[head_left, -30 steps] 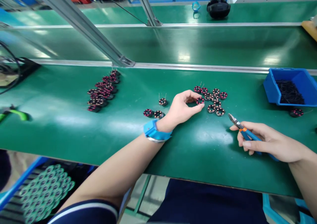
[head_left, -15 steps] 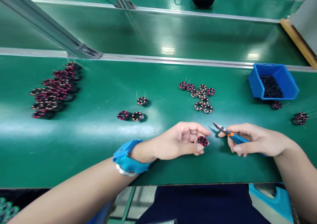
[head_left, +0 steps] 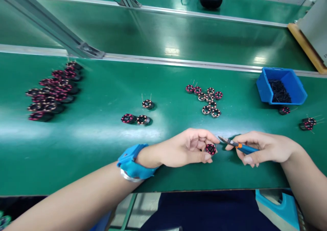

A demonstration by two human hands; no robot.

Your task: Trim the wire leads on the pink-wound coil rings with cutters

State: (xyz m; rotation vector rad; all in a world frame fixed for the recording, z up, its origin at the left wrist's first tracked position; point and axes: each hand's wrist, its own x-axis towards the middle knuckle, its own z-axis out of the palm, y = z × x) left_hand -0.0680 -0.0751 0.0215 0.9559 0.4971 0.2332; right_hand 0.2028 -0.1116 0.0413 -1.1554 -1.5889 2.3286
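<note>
Between the thumb and fingers of my left hand point(head_left: 190, 148) is a small motor stator point(head_left: 211, 149), a black ring with red-pink windings. A blue strap point(head_left: 135, 161) circles that wrist. My right hand point(head_left: 263, 147) grips a pair of wire cutters point(head_left: 237, 145) with blue and orange handles, the jaws pointing left toward my left fingertips. The jaw tips sit close to my left index finger, apart from the stator. Just beyond my hands lies a cluster of several stators point(head_left: 209, 98) with copper or pink windings.
Several stators point(head_left: 52, 91) are heaped at the far left of the green bench point(head_left: 102, 163). Three more stators point(head_left: 143, 119) stand left of centre. A blue bin point(head_left: 297, 88) of thin black pieces is at the right, with stators point(head_left: 308, 123) with wire leads near it. A metal rail point(head_left: 163, 61) runs behind.
The cutters have swung slightly, their jaws now lower and nearer my left fingertips. My left hand and its stator have shifted slightly downward in view.
</note>
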